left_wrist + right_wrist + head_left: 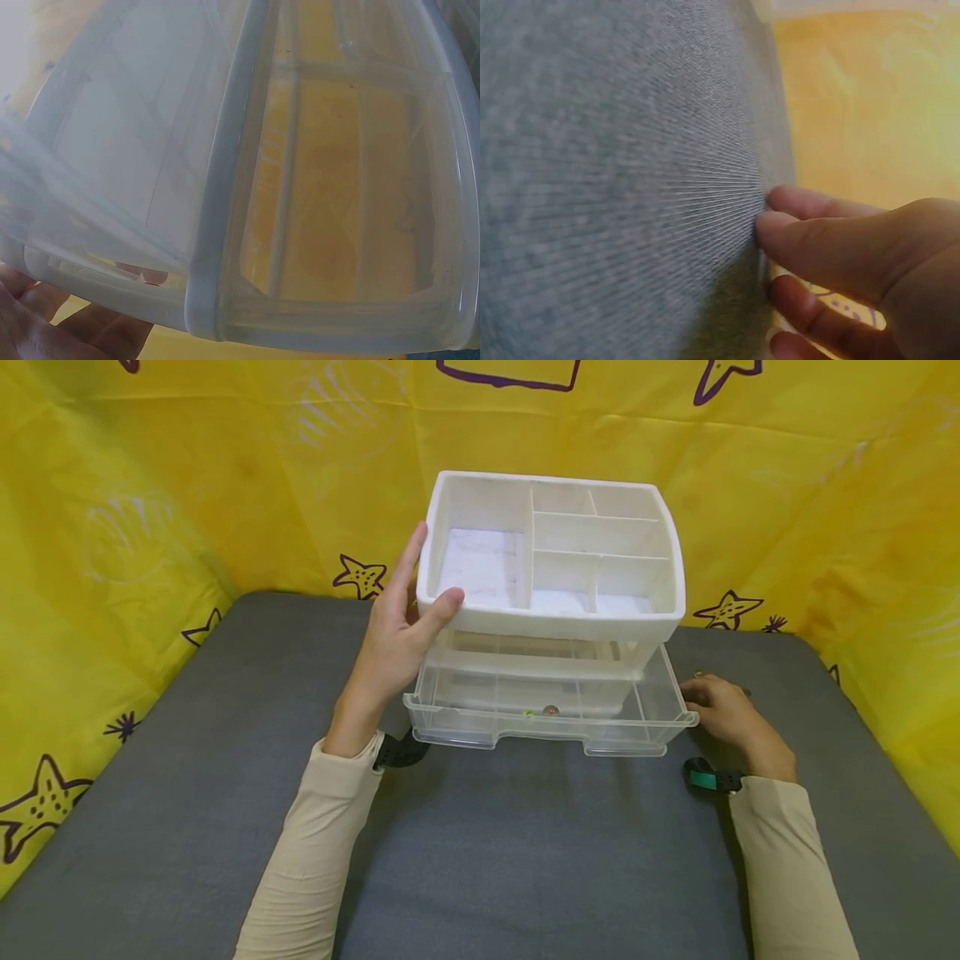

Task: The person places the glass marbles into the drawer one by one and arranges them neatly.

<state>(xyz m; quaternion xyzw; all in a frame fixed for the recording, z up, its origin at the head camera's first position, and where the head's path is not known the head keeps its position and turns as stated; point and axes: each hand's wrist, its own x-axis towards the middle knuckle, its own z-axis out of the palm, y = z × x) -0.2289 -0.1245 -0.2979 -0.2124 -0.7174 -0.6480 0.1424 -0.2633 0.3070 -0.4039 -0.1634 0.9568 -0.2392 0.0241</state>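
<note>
The box [555, 625] stands on the bench [555, 852], its drawer [465, 727] open. The left hand [393, 639] grips the box's left side, probably for steadying it; the right hand [723, 712] is beside the drawer, fingers bent; whether pinching something, I cannot tell.

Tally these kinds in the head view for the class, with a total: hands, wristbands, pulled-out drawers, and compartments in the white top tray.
Left hand and right hand: 2
Wristbands: 2
Pulled-out drawer: 1
Top-tray compartments: 6
Total: 11
</note>
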